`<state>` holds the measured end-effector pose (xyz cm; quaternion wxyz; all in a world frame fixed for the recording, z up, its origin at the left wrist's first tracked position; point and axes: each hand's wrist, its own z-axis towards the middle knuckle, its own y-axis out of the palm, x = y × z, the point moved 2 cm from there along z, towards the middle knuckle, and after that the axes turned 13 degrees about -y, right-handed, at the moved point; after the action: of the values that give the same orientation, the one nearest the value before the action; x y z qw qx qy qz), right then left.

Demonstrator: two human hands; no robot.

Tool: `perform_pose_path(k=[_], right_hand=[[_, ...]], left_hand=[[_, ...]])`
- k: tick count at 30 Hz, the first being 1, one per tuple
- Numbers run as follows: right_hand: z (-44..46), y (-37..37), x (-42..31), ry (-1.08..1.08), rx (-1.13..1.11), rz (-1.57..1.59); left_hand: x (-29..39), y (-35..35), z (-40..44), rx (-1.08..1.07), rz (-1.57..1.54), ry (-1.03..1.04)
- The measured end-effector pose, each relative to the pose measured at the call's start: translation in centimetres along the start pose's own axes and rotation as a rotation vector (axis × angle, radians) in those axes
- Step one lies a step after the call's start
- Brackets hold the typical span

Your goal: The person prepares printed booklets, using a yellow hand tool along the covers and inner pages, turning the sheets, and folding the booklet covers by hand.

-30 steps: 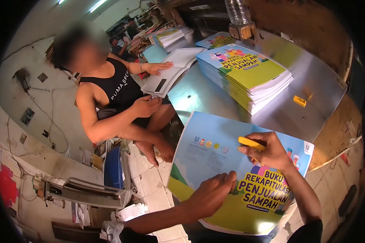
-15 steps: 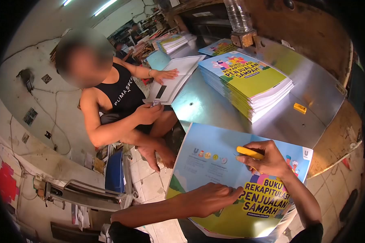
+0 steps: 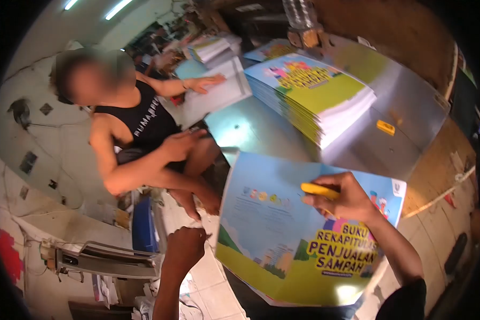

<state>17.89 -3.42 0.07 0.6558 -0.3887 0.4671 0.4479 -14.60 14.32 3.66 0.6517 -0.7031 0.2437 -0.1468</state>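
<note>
An opened-out booklet cover (image 3: 272, 218), blue and green with yellow lettering, lies spread face up in front of me. Over its upper middle, my right hand (image 3: 346, 197) is closed around a yellow-handled tool (image 3: 320, 191), whose tip is too small to make out. My left hand (image 3: 185, 246) is off to the left of the booklet, above the floor, its fingers curled closed. Whatever it may pinch is hidden.
A tall stack of the same booklets (image 3: 314, 98) stands on the metal table (image 3: 282, 133), with a small yellow box (image 3: 385, 127) to its right. Across from me sits a person (image 3: 149, 122) with one hand on open pages (image 3: 218, 90). A plastic bottle (image 3: 300, 13) stands behind.
My left hand has left the booklet cover and swung left past its edge. My right hand stays over the cover with the yellow tool. The camera view has shifted slightly.
</note>
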Motion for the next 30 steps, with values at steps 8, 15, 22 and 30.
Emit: perform_pose_path(k=[8, 15, 22, 30], right_hand=[[0.0, -0.9, 0.0, 0.122, 0.060, 0.123], [-0.8, -0.8, -2.4, 0.093, 0.040, -0.109], [-2.4, -0.9, -3.1, -0.266, -0.279, -0.682], [-1.9, -1.0, -2.5, -0.323, -0.301, -0.668]], left_hand=[[14.0, 1.5, -2.1, 0.279, -0.540, 0.563], [17.0, 4.1, -2.2, 0.218, -0.533, 0.382], [16.7, 4.1, -2.0, 0.251, -0.565, 0.356], [16.5, 4.6, -2.0, 0.240, -0.677, 0.341]])
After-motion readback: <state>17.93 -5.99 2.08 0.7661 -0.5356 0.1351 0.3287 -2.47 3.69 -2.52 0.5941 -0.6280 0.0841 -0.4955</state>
